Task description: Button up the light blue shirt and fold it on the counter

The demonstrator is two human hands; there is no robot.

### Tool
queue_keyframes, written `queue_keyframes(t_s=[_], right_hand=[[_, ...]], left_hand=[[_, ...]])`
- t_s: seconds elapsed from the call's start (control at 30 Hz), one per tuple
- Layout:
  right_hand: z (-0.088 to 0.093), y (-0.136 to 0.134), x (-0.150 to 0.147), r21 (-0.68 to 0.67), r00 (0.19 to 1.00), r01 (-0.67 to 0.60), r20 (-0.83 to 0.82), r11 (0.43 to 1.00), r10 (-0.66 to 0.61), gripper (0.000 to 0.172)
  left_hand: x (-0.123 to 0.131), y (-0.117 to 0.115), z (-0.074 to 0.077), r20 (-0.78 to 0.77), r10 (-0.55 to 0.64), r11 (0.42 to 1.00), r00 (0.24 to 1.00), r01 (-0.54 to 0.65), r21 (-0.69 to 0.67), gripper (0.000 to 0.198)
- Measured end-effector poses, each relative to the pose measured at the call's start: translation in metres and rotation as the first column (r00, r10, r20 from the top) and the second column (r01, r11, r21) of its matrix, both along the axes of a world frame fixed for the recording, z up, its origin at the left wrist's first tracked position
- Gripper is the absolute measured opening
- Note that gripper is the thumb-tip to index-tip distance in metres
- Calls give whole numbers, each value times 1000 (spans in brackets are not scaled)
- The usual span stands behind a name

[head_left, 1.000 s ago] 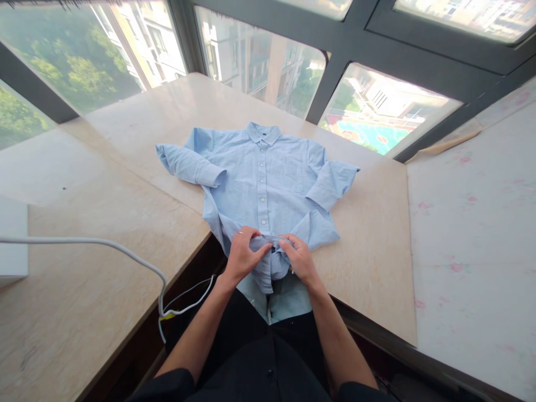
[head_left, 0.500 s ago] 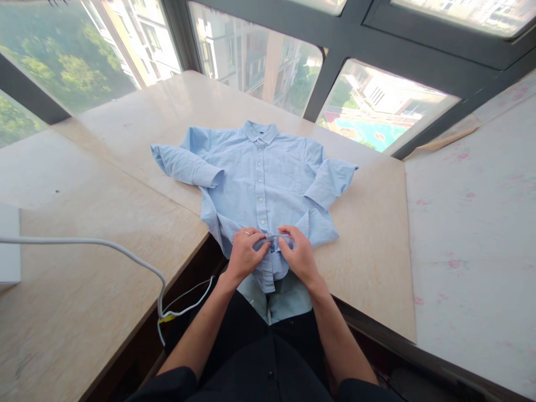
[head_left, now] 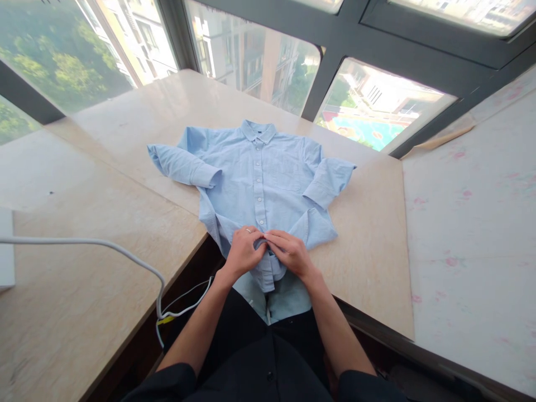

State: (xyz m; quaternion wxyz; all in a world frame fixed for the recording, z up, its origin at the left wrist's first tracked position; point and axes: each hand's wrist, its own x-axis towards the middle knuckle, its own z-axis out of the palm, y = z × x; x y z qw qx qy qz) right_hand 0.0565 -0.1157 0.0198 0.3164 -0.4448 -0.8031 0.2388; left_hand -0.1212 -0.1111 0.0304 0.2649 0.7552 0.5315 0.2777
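Observation:
A light blue button-up shirt (head_left: 278, 167) lies front up on the marble-patterned counter (head_left: 368, 240), its collar toward the windows and both sleeves bent inward. Its lower front hangs over the counter's edge toward my lap. My left hand (head_left: 246, 249), with a ring on one finger, pinches the fabric at the lower button strip. Close against it, my right hand (head_left: 291, 251) grips the same part, fingertips meeting the left ones. The fingers hide the button or fold between them.
A pale cable (head_left: 104, 243) arches over the left counter and drops past its edge, near a yellow tag (head_left: 166, 320). A white box (head_left: 6, 248) sits at far left. Window frames (head_left: 335, 33) border the back; flowered covering (head_left: 469, 234) lies at right.
My right hand has moved left along the fabric, and its fingertips now meet those of my left hand. The view has shifted slightly; the shirt lies as before.

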Motion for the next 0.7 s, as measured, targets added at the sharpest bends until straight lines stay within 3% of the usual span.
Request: queue_keyframes(t_s=[0.17, 0.53, 0.7], right_hand=[[-7, 1, 5, -15, 992, 8, -127, 1000, -9, 25], [-7, 2, 1, -59, 980, 95, -169, 994, -104, 15], [-4, 3, 0, -98, 974, 77, -206, 992, -96, 11]], left_hand=[[1, -2, -1, -36, -14, 1000, 999, 14, -15, 15], [4, -4, -8, 9, 33, 999, 999, -33, 9, 17], [6, -4, -10, 37, 56, 998, 998, -57, 20, 15]])
